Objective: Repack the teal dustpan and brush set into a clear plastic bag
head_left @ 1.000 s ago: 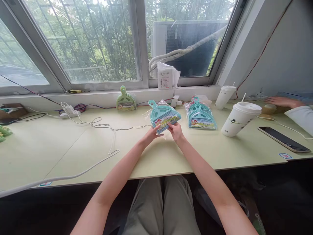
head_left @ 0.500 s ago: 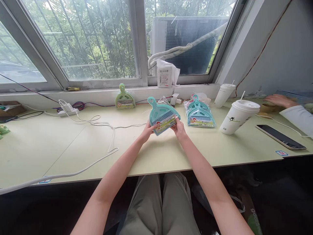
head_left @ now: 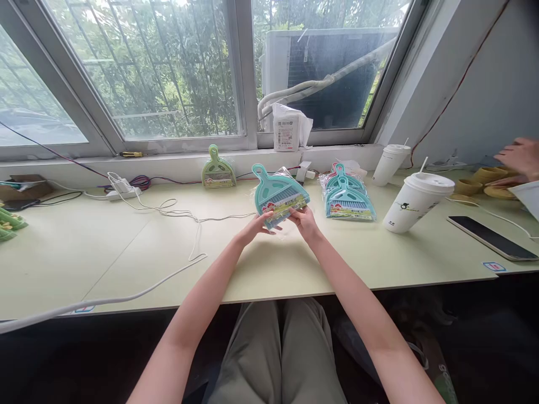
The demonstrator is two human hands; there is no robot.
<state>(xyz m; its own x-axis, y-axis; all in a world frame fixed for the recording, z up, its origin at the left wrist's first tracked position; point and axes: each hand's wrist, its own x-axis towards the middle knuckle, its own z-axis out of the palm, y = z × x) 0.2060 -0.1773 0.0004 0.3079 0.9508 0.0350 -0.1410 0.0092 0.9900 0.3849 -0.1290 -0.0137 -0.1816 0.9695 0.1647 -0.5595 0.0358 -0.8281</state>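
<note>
I hold a teal mini dustpan-and-brush set (head_left: 275,193) in a clear plastic wrapper above the pale green desk (head_left: 126,252). My left hand (head_left: 252,228) grips the wrapper's lower left edge. My right hand (head_left: 305,221) grips its lower right edge. The handle points up and away from me. A stack of similar wrapped teal sets (head_left: 347,196) lies on the desk just right of my hands. A green set (head_left: 218,171) leans against the window ledge further back.
Two white lidded cups with straws (head_left: 412,202) (head_left: 389,163) stand at the right, with a phone (head_left: 492,238) beyond. Another person's hand (head_left: 520,157) reaches over tan bowls (head_left: 484,179) at far right. White cables (head_left: 168,216) and a power strip (head_left: 120,191) lie left. A tissue pack (head_left: 288,128) sits on the sill.
The set stays in both my hands, turned and shifted slightly in my grip. The other person's hand at far right has lifted from the desk and moved right.
</note>
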